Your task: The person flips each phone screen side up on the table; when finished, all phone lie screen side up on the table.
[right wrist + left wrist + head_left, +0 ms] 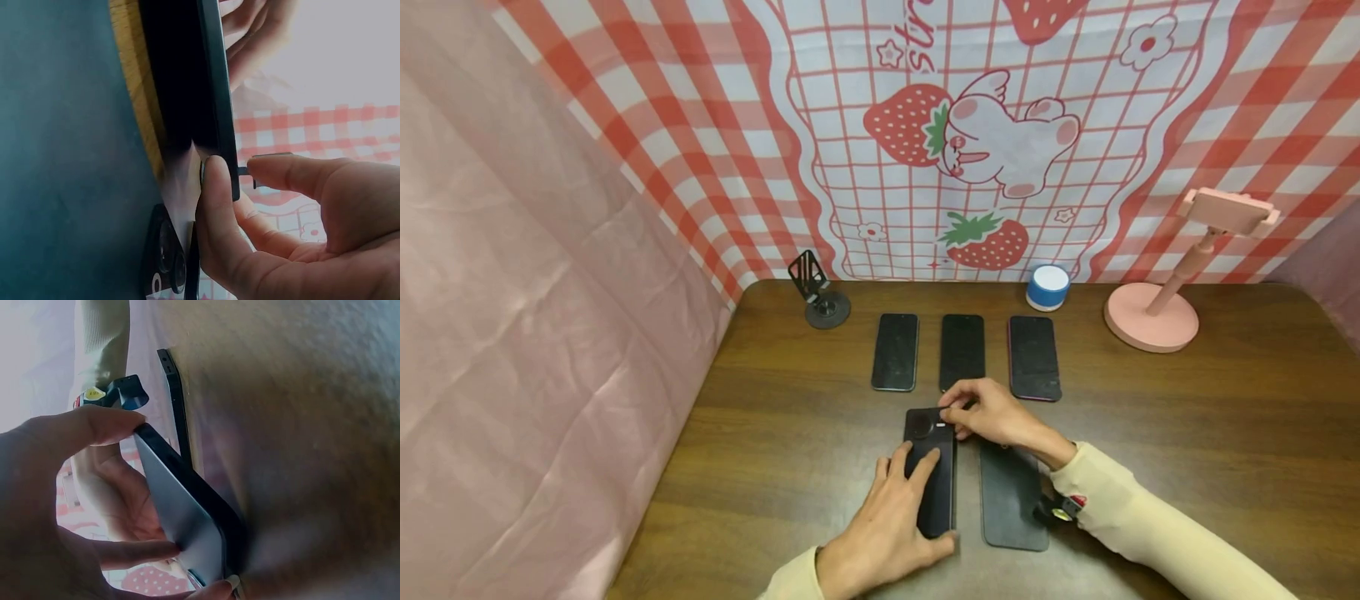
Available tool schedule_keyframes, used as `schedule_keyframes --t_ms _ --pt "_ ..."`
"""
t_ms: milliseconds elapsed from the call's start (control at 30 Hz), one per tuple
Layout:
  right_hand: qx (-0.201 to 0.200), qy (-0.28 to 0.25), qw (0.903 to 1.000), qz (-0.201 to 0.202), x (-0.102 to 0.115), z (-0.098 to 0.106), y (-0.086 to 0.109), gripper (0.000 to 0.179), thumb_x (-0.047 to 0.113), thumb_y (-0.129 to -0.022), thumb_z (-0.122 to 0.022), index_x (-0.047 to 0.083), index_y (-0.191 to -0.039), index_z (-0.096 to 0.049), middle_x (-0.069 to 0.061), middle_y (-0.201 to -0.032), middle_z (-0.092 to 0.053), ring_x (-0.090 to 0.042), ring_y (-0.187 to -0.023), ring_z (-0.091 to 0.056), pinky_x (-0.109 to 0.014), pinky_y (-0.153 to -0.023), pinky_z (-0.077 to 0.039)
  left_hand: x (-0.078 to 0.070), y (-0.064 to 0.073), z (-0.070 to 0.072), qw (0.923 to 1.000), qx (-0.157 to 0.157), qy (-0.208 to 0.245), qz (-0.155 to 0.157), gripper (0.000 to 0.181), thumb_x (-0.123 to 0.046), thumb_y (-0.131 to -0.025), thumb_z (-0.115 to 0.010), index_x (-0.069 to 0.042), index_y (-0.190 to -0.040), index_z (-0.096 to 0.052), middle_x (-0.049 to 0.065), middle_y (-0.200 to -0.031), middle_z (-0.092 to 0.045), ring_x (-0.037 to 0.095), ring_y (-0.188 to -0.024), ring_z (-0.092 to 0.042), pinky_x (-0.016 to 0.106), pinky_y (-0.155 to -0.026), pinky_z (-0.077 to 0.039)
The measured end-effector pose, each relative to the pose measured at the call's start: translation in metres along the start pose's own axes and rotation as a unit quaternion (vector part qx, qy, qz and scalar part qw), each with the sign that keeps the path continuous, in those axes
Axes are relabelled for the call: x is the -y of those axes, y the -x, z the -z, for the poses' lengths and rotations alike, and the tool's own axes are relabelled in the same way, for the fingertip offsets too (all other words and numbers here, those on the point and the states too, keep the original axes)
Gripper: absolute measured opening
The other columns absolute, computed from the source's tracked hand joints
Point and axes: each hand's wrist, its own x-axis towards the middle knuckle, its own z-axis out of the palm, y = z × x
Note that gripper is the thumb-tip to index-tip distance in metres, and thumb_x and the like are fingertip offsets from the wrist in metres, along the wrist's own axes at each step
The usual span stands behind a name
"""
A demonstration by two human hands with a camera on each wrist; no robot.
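Observation:
A black phone (934,487), back up with a round camera bump near its top, is between my hands, tilted off the table in the left wrist view. My left hand (880,517) grips its lower part, with the thumb at the bottom corner and fingertips across the back and far edge. At the upper right corner, thumb and fingers of my right hand (992,412) pinch the phone (219,81). Under the right wrist lies a dark grey-green phone (1015,508), flat on the table and partly covered by the forearm.
Three dark phones lie in a row behind the hands: left (895,352), middle (962,346) and right (1033,358). Along the back stand a small black phone stand (826,308), a blue and white round container (1048,288) and a pink phone stand (1152,317). Checked cloth (700,167) hangs behind.

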Motion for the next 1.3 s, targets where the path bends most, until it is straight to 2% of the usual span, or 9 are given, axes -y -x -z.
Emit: schedule_keyframes --t_ms 167,300,367,533,767,933,1100,1300 --pt "0.008 -0.041 0.9990 -0.018 0.000 0.005 0.002 0.020 0.004 -0.101 -0.062 -0.008 -0.114 -0.070 -0.019 -0.089 -0.069 -0.019 -0.070 -0.072 -0.037 -0.067 -0.064 0.002 0.001 -0.001 0.9997 -0.006 0.024 -0.006 0.096 -0.048 -0.077 -0.084 -0.020 -0.159 -0.042 0.024 -0.157 -0.042 0.048 -0.132 -0.051 0.055 -0.095 -0.057" --pt "0.010 -0.062 0.9971 -0.044 -0.001 0.007 0.002 0.023 0.004 -0.103 -0.057 -0.009 -0.117 -0.069 -0.016 -0.092 -0.067 -0.015 -0.072 -0.070 -0.034 -0.070 -0.064 0.003 0.001 0.001 0.9985 0.009 0.054 -0.003 0.097 -0.046 -0.078 -0.083 -0.023 -0.161 -0.038 0.024 -0.158 -0.040 0.056 -0.137 -0.046 0.064 -0.098 -0.054" --pt "0.011 -0.077 0.9953 -0.058 -0.002 0.008 0.002 0.024 0.004 -0.104 -0.056 -0.010 -0.118 -0.069 -0.016 -0.095 -0.066 -0.015 -0.075 -0.069 -0.034 -0.072 -0.064 0.004 0.000 0.002 0.9978 0.014 0.065 -0.003 0.098 -0.045 -0.078 -0.082 -0.025 -0.162 -0.036 0.023 -0.159 -0.039 0.053 -0.137 -0.046 0.063 -0.097 -0.054" --pt "0.016 -0.116 0.9897 -0.083 -0.001 0.012 0.003 0.028 0.003 -0.103 -0.054 -0.012 -0.123 -0.067 -0.015 -0.100 -0.065 -0.016 -0.080 -0.070 -0.032 -0.076 -0.064 0.007 0.000 0.005 0.9967 0.014 0.079 -0.012 0.099 -0.045 -0.078 -0.081 -0.027 -0.163 -0.033 0.017 -0.159 -0.041 0.037 -0.135 -0.049 0.053 -0.096 -0.056" --pt "0.027 -0.154 0.9845 -0.079 -0.002 0.013 0.003 0.031 0.002 -0.101 -0.058 -0.014 -0.127 -0.063 -0.022 -0.113 -0.068 -0.016 -0.083 -0.072 -0.029 -0.079 -0.064 0.010 0.002 0.007 0.9950 0.009 0.096 -0.027 0.101 -0.047 -0.078 -0.080 -0.028 -0.164 -0.030 0.012 -0.155 -0.044 0.033 -0.134 -0.051 0.053 -0.101 -0.053" --pt "0.048 -0.177 0.9804 -0.071 -0.002 0.013 0.004 0.038 -0.002 -0.098 -0.060 -0.016 -0.133 -0.057 -0.014 -0.104 -0.068 -0.014 -0.083 -0.072 -0.028 -0.079 -0.063 0.012 0.002 0.008 0.9944 0.005 0.099 -0.035 0.101 -0.046 -0.078 -0.078 -0.025 -0.164 -0.029 0.009 -0.152 -0.046 0.027 -0.132 -0.053 0.049 -0.104 -0.052" --pt "0.075 -0.191 0.9767 -0.063 -0.002 0.013 0.005 0.044 -0.001 -0.101 -0.057 -0.018 -0.141 -0.048 -0.004 -0.097 -0.068 -0.014 -0.084 -0.073 -0.027 -0.079 -0.063 0.014 0.001 0.010 0.9937 0.001 0.100 -0.050 0.102 -0.043 -0.078 -0.078 -0.021 -0.164 -0.028 0.008 -0.147 -0.050 0.022 -0.128 -0.054 0.044 -0.105 -0.051" --pt "0.086 -0.188 0.9764 -0.061 -0.005 0.010 0.005 0.049 0.000 -0.103 -0.055 -0.016 -0.147 -0.043 -0.006 -0.103 -0.072 -0.014 -0.087 -0.074 -0.028 -0.081 -0.063 0.016 0.002 0.011 0.9909 0.012 0.123 -0.053 0.104 -0.041 -0.079 -0.077 -0.020 -0.165 -0.023 0.007 -0.147 -0.051 0.020 -0.124 -0.055 0.039 -0.103 -0.051"
